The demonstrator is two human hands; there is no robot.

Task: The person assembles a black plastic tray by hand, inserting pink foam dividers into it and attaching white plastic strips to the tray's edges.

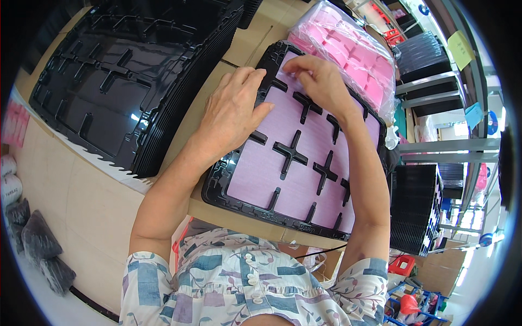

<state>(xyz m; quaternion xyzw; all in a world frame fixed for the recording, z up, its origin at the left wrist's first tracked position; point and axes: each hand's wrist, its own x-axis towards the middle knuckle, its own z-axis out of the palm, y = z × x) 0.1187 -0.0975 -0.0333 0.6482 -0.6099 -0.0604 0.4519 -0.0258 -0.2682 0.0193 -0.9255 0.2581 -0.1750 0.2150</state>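
A black plastic tray (pixel 220 187) lies on the table in front of me. Pale pink sheet pieces (pixel 253 174) line it, with black cross-shaped dividers (pixel 291 154) rising between them. Over the tray's left edge is my left hand (pixel 235 103), its fingers stretched out and the thumb apart, holding nothing. My right hand (pixel 322 81) reaches to the tray's far end, just above the pink lining there. Its fingers are bent inward and drawn together; whatever lies under the fingertips is too small or hidden to make out.
A tall stack of black trays (pixel 117 81) stands to the left. Beyond the lined tray lies a clear plastic bag of pink pieces (pixel 353 51). Metal racks (pixel 435 146) and more stacked black trays (pixel 413 204) are on the right. Dark bundles (pixel 41 236) rest on the floor at left.
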